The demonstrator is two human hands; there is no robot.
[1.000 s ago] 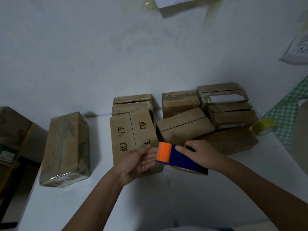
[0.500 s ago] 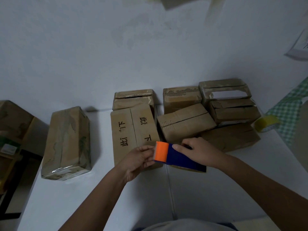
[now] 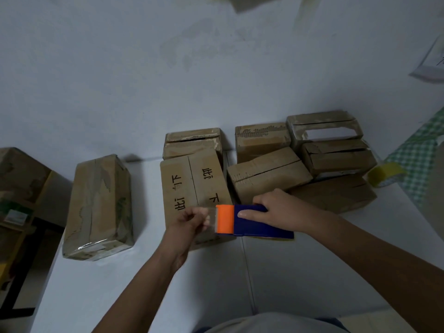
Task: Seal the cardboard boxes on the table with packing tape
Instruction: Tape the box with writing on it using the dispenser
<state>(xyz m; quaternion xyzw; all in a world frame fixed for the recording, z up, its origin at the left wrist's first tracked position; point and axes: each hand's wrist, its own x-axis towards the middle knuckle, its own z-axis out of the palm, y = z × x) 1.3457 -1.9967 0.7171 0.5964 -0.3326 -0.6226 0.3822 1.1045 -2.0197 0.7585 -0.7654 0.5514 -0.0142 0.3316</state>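
Observation:
A blue tape dispenser (image 3: 258,223) with an orange front roller sits in my right hand (image 3: 281,209), held over the near end of a cardboard box with black characters (image 3: 192,186). My left hand (image 3: 192,219) pinches the clear tape end just left of the orange roller, fingers closed on it. A box wrapped in shiny tape (image 3: 99,207) lies apart at the left. Several more cardboard boxes (image 3: 269,174) are piled at the back right, some with gaping flaps.
The white table (image 3: 300,272) meets a pale wall behind the boxes. A yellowish tape roll (image 3: 384,174) lies at the right by a green checked cloth (image 3: 418,155). Brown cartons (image 3: 21,174) stand off the table's left edge.
My left hand went from open beside the orange roller to pinching the tape end and drawing it slightly left. The dispenser stayed in my right hand, lower over the lettered box.

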